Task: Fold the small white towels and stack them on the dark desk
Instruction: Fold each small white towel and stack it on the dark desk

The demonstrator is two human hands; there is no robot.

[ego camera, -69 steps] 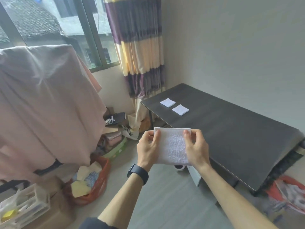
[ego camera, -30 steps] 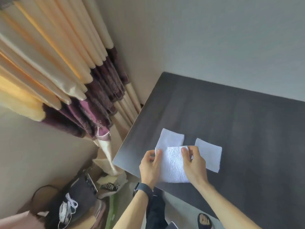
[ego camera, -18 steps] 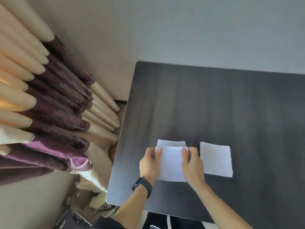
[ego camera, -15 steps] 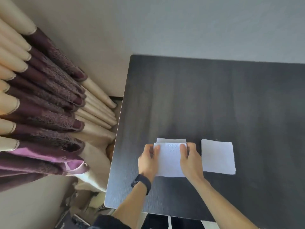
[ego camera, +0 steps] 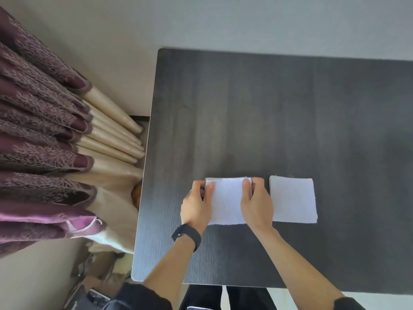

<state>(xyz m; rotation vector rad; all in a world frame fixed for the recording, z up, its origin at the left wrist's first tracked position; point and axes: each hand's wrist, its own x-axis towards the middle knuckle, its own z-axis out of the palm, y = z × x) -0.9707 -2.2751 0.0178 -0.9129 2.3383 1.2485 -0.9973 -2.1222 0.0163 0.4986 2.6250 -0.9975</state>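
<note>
One folded towel (ego camera: pixel 226 200) between left hand (ego camera: pixel 196 204) and right hand (ego camera: pixel 257 202), both pinching its side edges, over dark desk (ego camera: pixel 268 108)

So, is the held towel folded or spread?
Folded: the held towel is a compact rectangle, sized like the lone towel right of it.

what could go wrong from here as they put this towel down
The towel pinched by the left hand and right hand may land off-square on the lower towel, only a thin far strip of which shows. Its fold might spring open on release. The right hand sits close to the other towel on the desk and could nudge it.
</note>
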